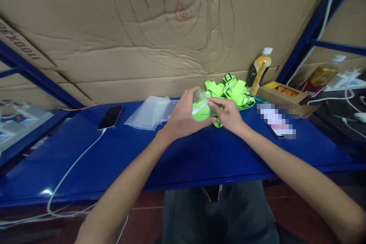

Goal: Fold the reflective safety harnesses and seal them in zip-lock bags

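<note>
Between my hands is a clear plastic bag (199, 94) with a folded neon-green reflective strap (201, 111) inside it. My left hand (183, 116) wraps round the bag from the left, thumb along its lower side. On the right edge, my right hand (227, 113) pinches the bag with thumb and forefinger; the exact grip is partly hidden. Just behind my hands lies a loose heap of neon-green reflective straps (237, 93) with black buckles. Flat clear plastic bags (150, 112) are stacked on the table to the left of my left hand.
The blue table (114, 164) backs onto a cardboard wall (143, 45). A phone (110, 117) with a white cable lies left; another phone (276, 122) lies right. A drink bottle (260, 69) and an open cardboard box (281, 93) stand at the back right.
</note>
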